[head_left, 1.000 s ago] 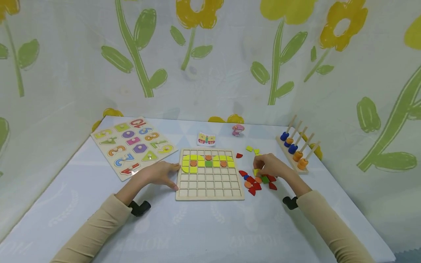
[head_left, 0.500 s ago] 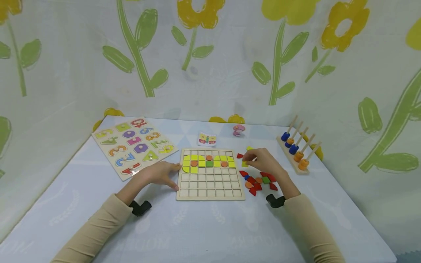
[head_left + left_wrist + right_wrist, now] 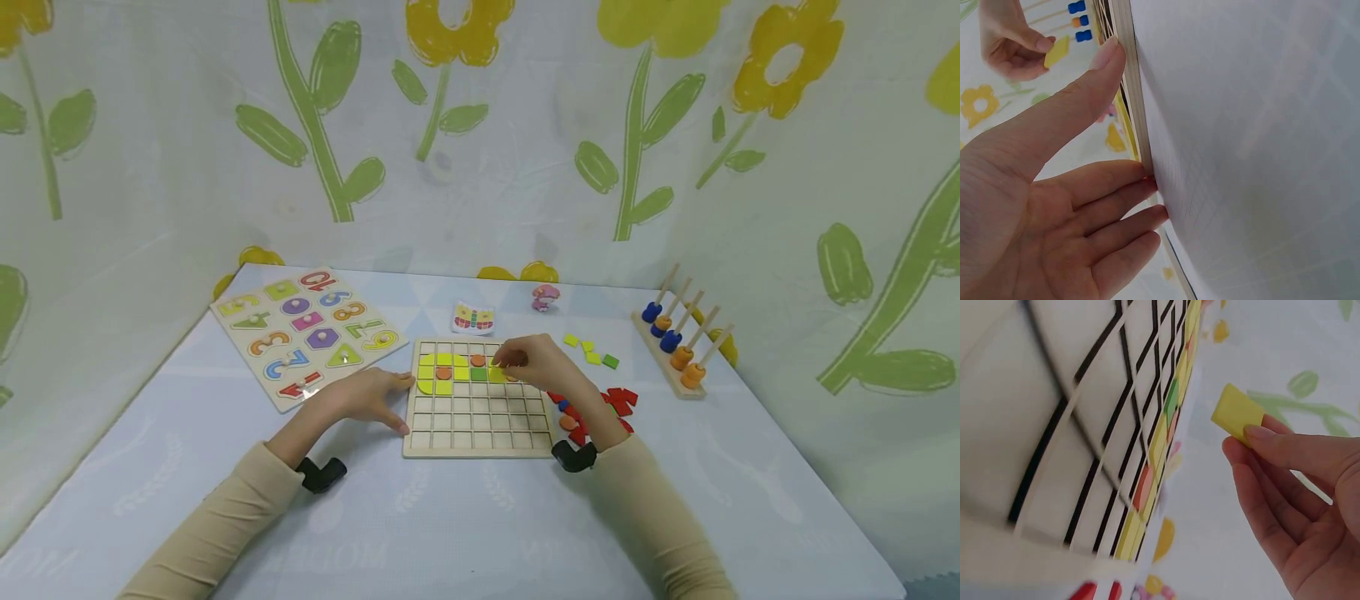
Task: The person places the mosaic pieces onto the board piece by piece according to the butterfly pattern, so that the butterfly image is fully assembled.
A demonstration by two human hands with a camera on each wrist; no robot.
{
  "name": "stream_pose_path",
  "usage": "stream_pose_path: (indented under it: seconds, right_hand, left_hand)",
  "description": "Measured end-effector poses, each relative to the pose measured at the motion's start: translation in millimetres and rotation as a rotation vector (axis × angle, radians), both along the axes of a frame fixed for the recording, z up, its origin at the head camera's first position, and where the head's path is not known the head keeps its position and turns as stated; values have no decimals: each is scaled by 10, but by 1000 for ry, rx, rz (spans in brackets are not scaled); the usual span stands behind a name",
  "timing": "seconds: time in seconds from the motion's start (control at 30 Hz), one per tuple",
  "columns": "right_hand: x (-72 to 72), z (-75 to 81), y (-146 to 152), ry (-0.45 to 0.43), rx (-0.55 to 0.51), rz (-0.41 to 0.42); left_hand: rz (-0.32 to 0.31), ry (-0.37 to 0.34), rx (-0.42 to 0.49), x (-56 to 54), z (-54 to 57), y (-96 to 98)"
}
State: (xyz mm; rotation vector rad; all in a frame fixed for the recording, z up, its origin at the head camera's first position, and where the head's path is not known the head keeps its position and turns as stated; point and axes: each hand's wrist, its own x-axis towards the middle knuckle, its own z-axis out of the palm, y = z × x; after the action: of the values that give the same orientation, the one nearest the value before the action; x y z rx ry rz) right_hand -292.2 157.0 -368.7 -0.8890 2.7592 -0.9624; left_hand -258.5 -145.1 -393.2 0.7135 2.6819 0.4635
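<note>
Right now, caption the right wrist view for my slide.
Right hand pinches yellow tile above partly filled wooden grid board.

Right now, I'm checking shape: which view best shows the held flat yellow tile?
Right wrist: the flat yellow tile looks largest, mostly uncovered. Left wrist shows it smaller; in the head view it blends with yellow pieces.

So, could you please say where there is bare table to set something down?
The table is bare in front of the grid board, between the left sleeve and right sleeve, and also right of the right sleeve, nearer than the peg rack. Between board and rack it is crowded with red pieces and yellow pieces.
</note>
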Motion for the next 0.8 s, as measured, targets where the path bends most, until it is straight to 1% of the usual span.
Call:
stream_pose_path:
  seconds: [0.13, 0.2, 0.27, 0.37, 0.5, 0.63, 0.8]
  right_hand:
    - [-17, -20, -167, -16, -13, 46]
    - [-31, -24, -244, -7, -16, 67]
    - [-39, -24, -317, 4, -14, 68]
    - [-43, -36, -416, 0, -1, 60]
    - [-42, -94, -500, -24, 32, 48]
    - [-40, -157, -532, -28, 49, 34]
    - [-44, -189, -542, -40, 57, 16]
  left_hand:
    - [-3, -5, 3, -2, -1, 2]
    - [0, -10, 2, -5, -1, 0]
    - [1, -11, 1, -10, -2, -2]
    - [5, -15, 3, -11, 2, 1]
    - [8, -16, 9, -3, 7, 5]
    - [13, -16, 8, -3, 7, 4]
    - [13, -20, 6, -13, -6, -2]
